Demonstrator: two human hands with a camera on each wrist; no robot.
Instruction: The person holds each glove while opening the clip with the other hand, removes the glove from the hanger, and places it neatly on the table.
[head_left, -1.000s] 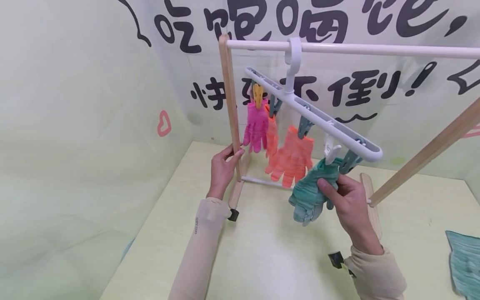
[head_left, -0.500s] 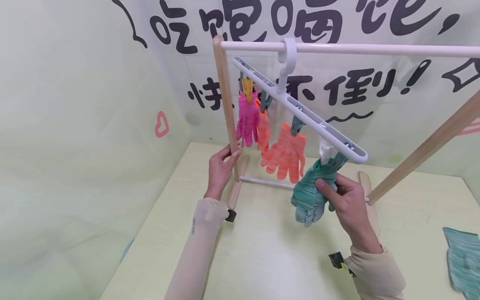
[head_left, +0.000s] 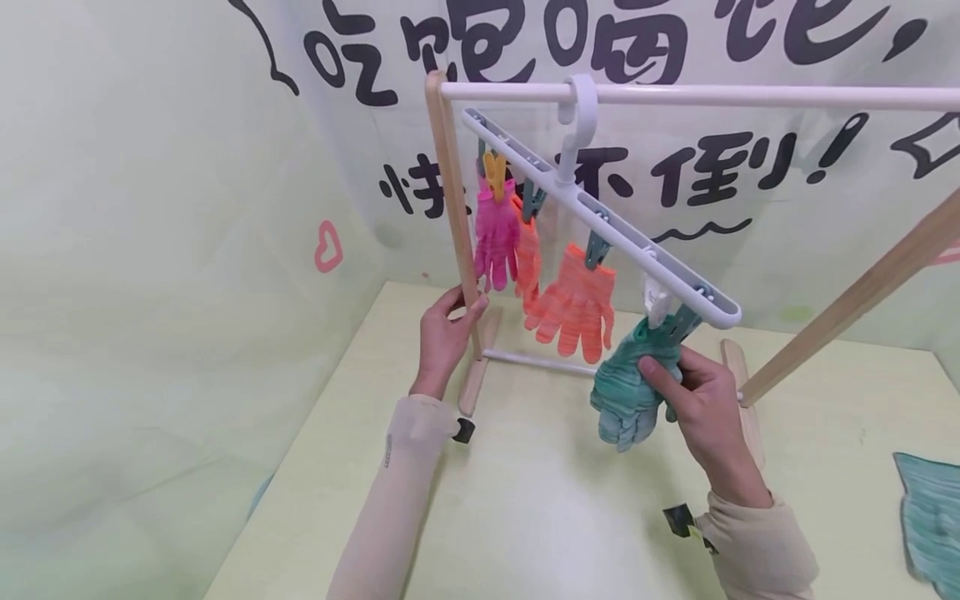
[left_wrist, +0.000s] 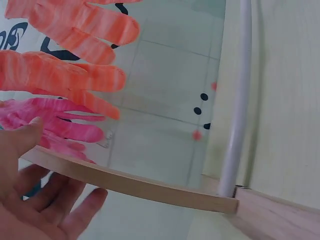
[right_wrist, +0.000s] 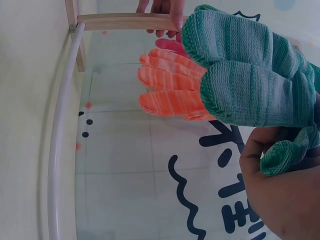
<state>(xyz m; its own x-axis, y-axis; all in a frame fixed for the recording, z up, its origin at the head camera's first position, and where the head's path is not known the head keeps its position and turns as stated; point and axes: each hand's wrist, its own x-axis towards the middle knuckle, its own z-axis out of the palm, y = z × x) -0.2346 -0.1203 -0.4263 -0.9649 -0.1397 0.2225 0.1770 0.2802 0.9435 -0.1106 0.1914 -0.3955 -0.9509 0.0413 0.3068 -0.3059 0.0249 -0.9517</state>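
In the head view my right hand (head_left: 708,404) pinches a green striped knit glove (head_left: 630,392) between thumb and fingers. The glove's cuff is up at a white clip (head_left: 657,300) and a grey-blue clip (head_left: 684,323) under the near end of a pale hanger (head_left: 645,254); how firmly they bite is hidden. My left hand (head_left: 446,337) holds the left wooden post (head_left: 453,196) of the rack, thumb on one side and fingers on the other. Between my hands hang orange gloves (head_left: 576,304) and a pink glove (head_left: 497,237) under a yellow clip (head_left: 495,175).
The hanger hooks over the rack's white top bar (head_left: 712,96). A slanting wooden post (head_left: 855,300) stands at right, and a low white bar (head_left: 536,361) runs near the table. Another green striped cloth piece (head_left: 930,517) lies on the table at far right. A lettered backdrop hangs behind.
The hanger has shifted slightly, its near end swinging left in the head view. The green glove has moved a little right with my right hand. My left hand stays on the post.
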